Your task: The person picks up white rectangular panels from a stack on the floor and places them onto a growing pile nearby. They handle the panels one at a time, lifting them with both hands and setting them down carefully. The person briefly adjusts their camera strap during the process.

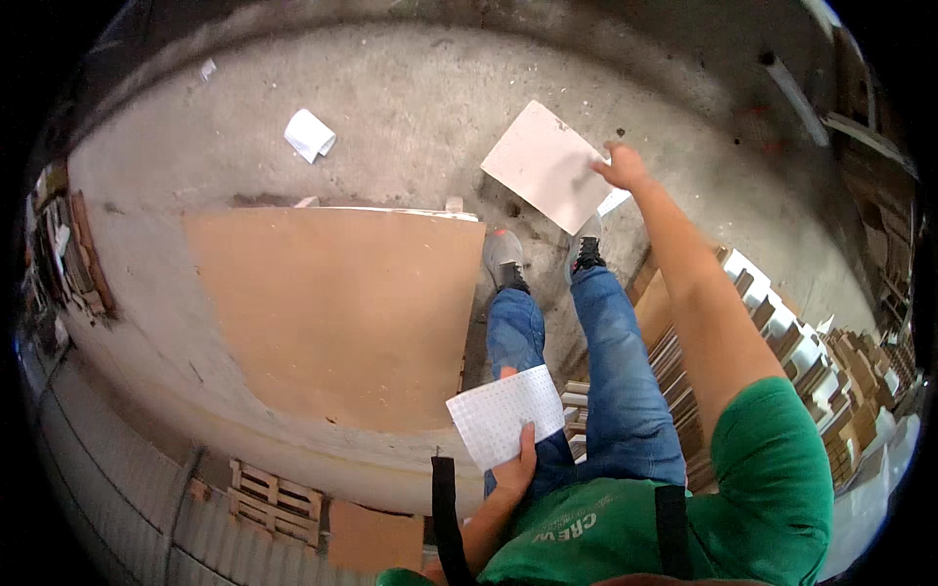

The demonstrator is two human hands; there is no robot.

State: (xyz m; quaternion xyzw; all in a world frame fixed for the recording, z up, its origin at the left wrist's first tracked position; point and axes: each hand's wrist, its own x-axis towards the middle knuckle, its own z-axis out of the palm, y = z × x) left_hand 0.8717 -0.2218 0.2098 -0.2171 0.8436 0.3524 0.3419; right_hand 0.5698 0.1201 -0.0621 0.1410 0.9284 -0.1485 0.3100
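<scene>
My left hand point(515, 469) pinches a white sheet with a fine dotted pattern point(503, 412) by its lower edge, in front of my left thigh. Its thumb lies on top and the other fingers are behind it. Out ahead on the right, my right hand point(620, 166) grips a pale rectangular board point(543, 164) near its right corner. The board is beyond my feet and covers the tip of my right shoe. Part of another white sheet point(615, 201) shows just beneath that hand.
A large brown board point(332, 313) lies low on a stack left of my legs. On the concrete floor lies a curled white paper point(310, 135). Stacked cardboard and white pieces point(777, 317) stand close on my right. A wooden pallet point(275, 500) is at the lower left.
</scene>
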